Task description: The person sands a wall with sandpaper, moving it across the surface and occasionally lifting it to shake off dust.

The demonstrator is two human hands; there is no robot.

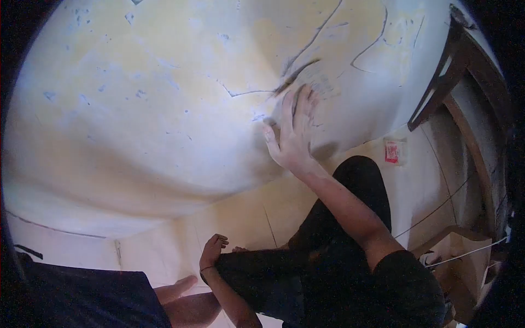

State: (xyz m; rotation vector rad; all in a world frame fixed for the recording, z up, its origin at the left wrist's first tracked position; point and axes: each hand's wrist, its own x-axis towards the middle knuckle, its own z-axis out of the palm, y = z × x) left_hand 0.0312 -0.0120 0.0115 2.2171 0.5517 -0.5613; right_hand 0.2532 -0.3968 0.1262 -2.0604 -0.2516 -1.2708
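My right hand (294,134) lies against a pale, cracked wall (164,82), its thumb and fingers spread and whitish, with nothing visible in it. Just beyond its fingertips, a dark curved crack and a rough, scuffed patch mark the surface. Lower down, my left hand (212,251) rests by the knee of my dark trousers (257,273). Its fingers are loosely bent and hold nothing visible. A thin band circles that wrist.
A small clear packet with a red label (392,151) lies on the tiled floor (421,180) at right. Dark wooden furniture (456,65) stands beyond it. At lower left are another person's dark clothing (98,295) and bare leg (191,311).
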